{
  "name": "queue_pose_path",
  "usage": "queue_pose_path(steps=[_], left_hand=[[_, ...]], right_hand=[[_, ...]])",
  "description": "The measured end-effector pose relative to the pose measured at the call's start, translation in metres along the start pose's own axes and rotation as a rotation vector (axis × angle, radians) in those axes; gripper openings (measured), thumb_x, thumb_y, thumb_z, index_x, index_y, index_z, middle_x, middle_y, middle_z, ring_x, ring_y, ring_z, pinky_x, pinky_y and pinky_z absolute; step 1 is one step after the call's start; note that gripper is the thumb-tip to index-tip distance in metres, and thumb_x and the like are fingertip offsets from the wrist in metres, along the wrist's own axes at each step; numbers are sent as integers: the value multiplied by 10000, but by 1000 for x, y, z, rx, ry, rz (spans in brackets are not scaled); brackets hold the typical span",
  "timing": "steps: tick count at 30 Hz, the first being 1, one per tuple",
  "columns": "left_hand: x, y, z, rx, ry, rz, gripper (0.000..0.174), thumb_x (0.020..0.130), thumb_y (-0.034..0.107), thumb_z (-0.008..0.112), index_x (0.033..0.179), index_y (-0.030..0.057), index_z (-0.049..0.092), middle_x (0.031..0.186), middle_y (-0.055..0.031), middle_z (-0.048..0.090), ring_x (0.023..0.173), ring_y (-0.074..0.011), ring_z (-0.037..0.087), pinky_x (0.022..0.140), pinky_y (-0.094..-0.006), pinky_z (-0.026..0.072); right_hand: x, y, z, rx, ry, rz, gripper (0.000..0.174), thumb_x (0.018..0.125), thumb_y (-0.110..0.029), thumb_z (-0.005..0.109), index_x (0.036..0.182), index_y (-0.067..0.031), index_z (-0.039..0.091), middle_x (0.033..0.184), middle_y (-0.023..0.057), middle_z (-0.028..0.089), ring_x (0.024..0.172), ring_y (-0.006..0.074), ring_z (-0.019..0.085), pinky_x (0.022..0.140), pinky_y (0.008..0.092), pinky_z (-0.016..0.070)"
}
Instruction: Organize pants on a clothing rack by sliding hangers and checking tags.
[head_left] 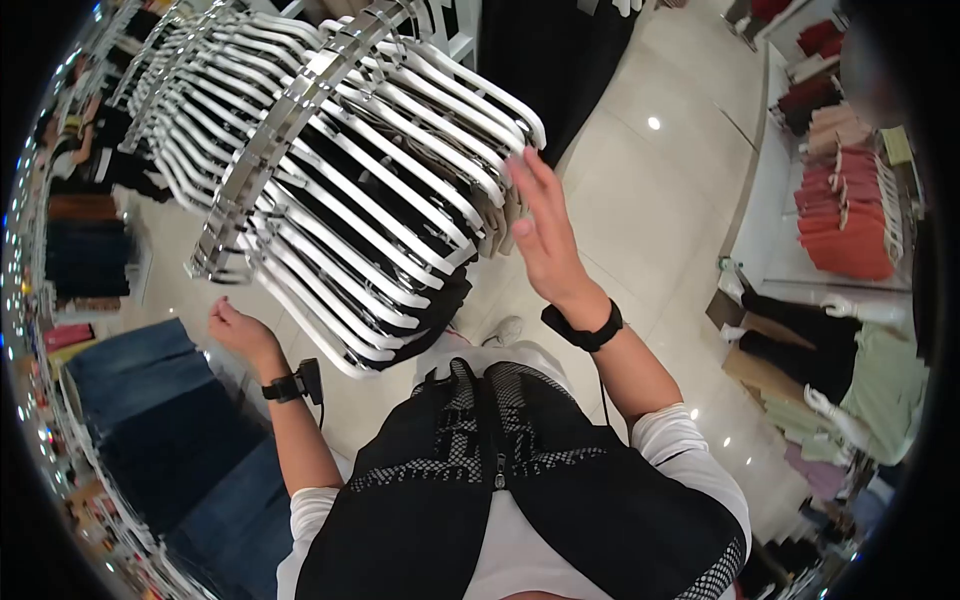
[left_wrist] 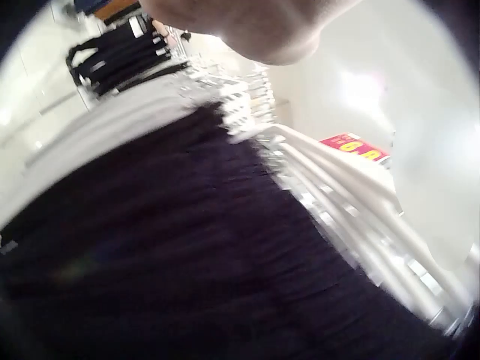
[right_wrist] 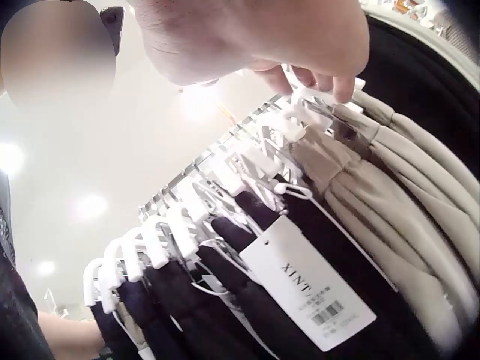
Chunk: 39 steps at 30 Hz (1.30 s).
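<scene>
White hangers (head_left: 370, 200) hang close together on a chrome rail (head_left: 262, 150), carrying black and beige trousers. My right hand (head_left: 552, 240) is at the rack's right side, fingers extended, fingertips right at the hanger ends. In the right wrist view, those fingers overlap a white hanger above beige trousers (right_wrist: 390, 195); a white paper tag (right_wrist: 307, 285) hangs in front of black trousers (right_wrist: 187, 300). Left of the rack's near end, my left hand (head_left: 240, 330) is held in the air, fingers loosely bent around nothing. Black trousers (left_wrist: 150, 240) fill much of the left wrist view.
Folded jeans (head_left: 160, 420) lie on a display at left. On the right stand a mannequin's black-clad legs (head_left: 800, 330) and a rack of red and pink clothes (head_left: 850, 220). Pale tiled floor (head_left: 660, 190) lies between. A red sign (left_wrist: 356, 146) rises behind the hangers.
</scene>
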<state>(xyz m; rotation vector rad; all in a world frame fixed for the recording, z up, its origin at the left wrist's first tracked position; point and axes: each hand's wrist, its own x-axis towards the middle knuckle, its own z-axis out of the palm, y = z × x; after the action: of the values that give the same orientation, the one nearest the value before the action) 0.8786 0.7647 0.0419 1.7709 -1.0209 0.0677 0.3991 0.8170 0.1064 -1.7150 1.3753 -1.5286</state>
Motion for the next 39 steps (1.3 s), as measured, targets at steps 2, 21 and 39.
queue_pose_path(steps=[2, 21, 39], left_hand=[[-33, -44, -15, 306, -15, 96, 276, 1008, 205, 549, 981, -52, 648, 997, -195, 618, 937, -323, 574, 871, -444, 450], [-374, -165, 46, 348, -1676, -529, 298, 948, 238, 556, 901, -13, 711, 952, -257, 713, 899, -416, 692, 801, -513, 539], [-491, -18, 212, 407, -1739, 469, 186, 893, 182, 621, 864, 26, 717, 917, -182, 727, 825, -321, 711, 745, -424, 572]], right_hand=[[3, 3, -16, 78, -183, 54, 607, 1060, -418, 487, 1489, 12, 469, 1529, 236, 451, 1432, 370, 426, 1188, 435, 320], [81, 57, -103, 83, -58, 170, 578, 1085, -403, 460, 1519, -23, 423, 1407, 196, 530, 1264, 312, 575, 1089, 418, 435], [97, 229, -328, 217, 41, 506, 531, 1116, -369, 384, 1516, -21, 395, 980, 97, 669, 854, 156, 644, 811, 301, 509]])
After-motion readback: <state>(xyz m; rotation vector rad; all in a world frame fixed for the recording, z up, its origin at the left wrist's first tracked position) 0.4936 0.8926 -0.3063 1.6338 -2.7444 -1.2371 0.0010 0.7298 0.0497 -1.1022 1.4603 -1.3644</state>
